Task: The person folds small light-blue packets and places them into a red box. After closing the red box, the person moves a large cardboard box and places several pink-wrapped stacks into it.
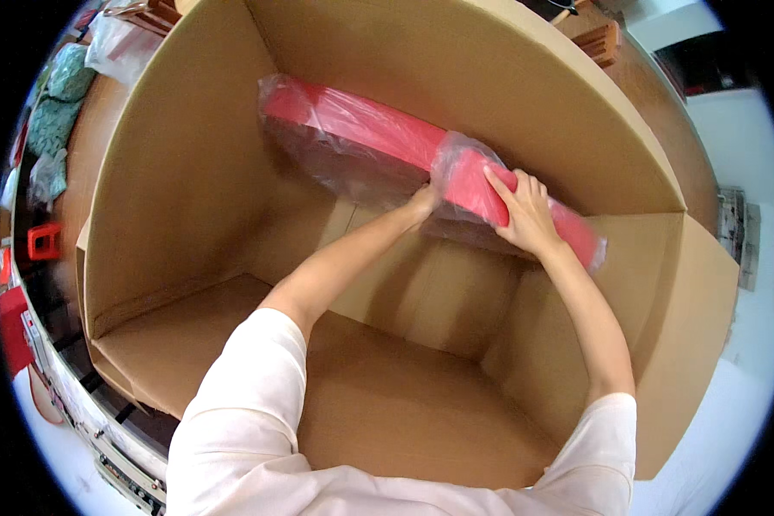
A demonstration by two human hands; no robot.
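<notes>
A large cardboard box stands open before me, and both my arms reach inside it. Long red packages in clear plastic wrap lie in a row against its far wall, above the box's bottom. My left hand is at the lower edge of the row, near its middle; its fingers are partly hidden by the plastic, so its hold cannot be told. Just right of it, my right hand rests over the red surface, thumb and fingers spread across the top edge.
Box flaps stick out at the right and lower left. Beyond the box at left are a clear plastic bag, teal bundles in plastic and a red plastic object. Brown slatted wooden pieces lie past the far rim.
</notes>
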